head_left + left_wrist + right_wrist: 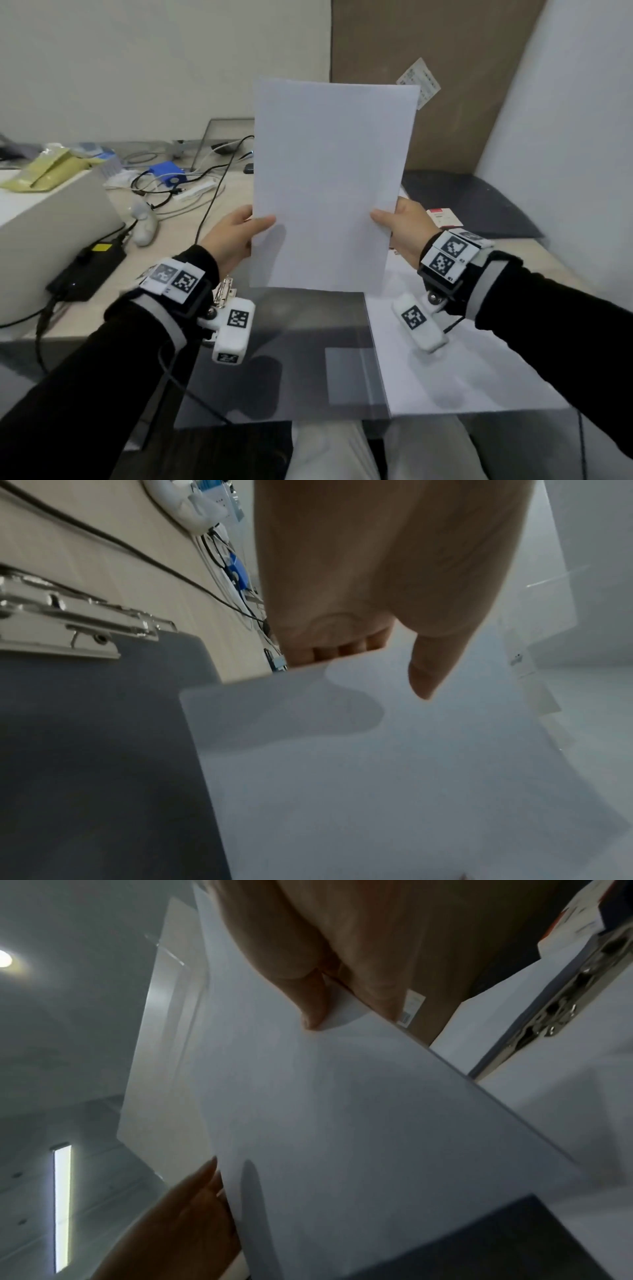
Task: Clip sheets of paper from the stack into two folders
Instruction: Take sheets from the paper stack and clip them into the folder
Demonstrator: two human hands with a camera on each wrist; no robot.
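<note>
I hold white sheets of paper (329,178) upright above the desk. My left hand (236,236) pinches their left edge, thumb on the front, fingers behind. My right hand (397,226) pinches the right edge the same way. In the left wrist view the thumb (431,666) lies on the paper (377,777). In the right wrist view my right thumb (308,999) presses the sheets (342,1110). A grey folder (291,342) lies open below, its metal clip (68,620) at the left. A second folder with white paper (462,370) lies at the right, its clip (561,1010) showing.
A white box (51,233) and a black power brick (89,267) sit at the left. Cables, a blue device (168,173) and a white controller (145,226) lie behind. A dark mat (479,202) is at the right, a brown board (445,68) against the wall.
</note>
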